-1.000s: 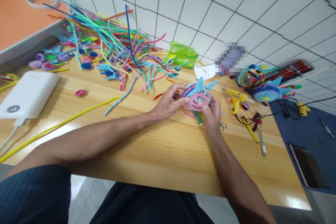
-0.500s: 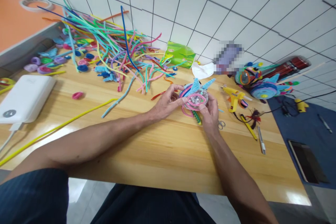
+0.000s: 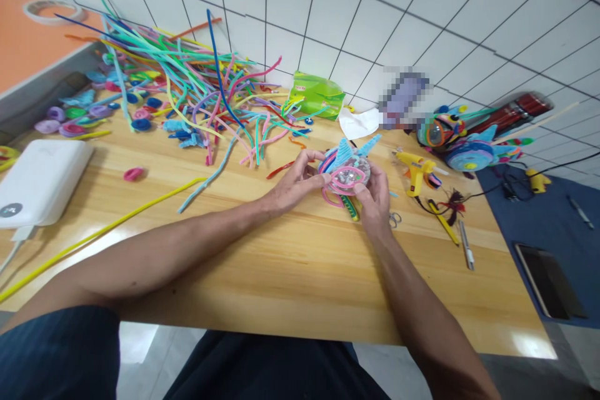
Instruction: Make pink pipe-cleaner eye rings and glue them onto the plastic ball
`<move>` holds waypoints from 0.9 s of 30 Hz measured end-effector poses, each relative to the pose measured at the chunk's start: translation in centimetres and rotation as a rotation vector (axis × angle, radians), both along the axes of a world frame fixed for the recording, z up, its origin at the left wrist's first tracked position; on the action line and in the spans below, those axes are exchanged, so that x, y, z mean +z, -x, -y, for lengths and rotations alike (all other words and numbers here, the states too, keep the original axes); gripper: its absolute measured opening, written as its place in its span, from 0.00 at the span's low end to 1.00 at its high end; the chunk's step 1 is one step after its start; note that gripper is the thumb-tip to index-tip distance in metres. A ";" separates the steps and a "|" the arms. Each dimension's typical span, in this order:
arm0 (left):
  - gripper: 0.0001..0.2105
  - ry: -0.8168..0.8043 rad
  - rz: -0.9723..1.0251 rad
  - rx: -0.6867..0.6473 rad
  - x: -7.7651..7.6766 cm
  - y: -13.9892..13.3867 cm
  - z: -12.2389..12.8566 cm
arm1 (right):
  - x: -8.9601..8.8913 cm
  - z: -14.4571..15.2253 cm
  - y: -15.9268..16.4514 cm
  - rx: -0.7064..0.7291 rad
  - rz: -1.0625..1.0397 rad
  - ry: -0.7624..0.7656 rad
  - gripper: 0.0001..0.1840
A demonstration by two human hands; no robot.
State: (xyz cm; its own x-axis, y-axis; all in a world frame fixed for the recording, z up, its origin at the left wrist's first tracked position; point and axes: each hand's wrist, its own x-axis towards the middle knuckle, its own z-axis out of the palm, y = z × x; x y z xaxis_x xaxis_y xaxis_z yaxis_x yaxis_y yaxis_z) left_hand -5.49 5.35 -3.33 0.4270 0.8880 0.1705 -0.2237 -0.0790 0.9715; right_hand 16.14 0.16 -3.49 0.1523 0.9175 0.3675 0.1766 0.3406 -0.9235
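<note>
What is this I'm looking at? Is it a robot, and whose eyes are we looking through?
There's no robot here! It's a person working with two bare hands. A camera worn on their head looks forward and down, so you see almost what they see.

The left hand and right hand hold a round craft piece between them. It has light blue points on top and a pink loop on its front.

On the wooden table lies a big heap of colourful fuzzy sticks. Near the wall is a green packet. To the right sits a yellow glue gun, and far left is a white box with a cable.
</note>
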 end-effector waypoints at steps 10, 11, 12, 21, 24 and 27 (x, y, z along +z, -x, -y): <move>0.26 -0.003 0.013 0.015 -0.5 -0.3 -0.2 | 0.5 0.1 0.4 0.028 -0.018 0.010 0.34; 0.26 -0.007 0.010 0.019 -0.5 -0.3 -0.2 | 0.5 0.1 0.4 0.032 -0.018 0.012 0.34; 0.27 -0.009 0.008 0.019 -0.5 -0.3 -0.2 | 0.5 0.1 0.4 0.036 -0.016 0.014 0.34; 0.32 -0.005 -0.053 0.035 -0.5 0.0 -0.2 | 0.6 0.1 0.4 0.051 -0.028 0.043 0.36; 0.34 -0.008 -0.066 0.020 -0.4 0.1 -0.2 | 0.3 0.1 0.4 0.056 -0.002 0.071 0.38; 0.34 -0.014 -0.070 0.020 -0.3 0.2 -0.1 | 0.1 0.0 0.3 0.033 0.012 0.081 0.41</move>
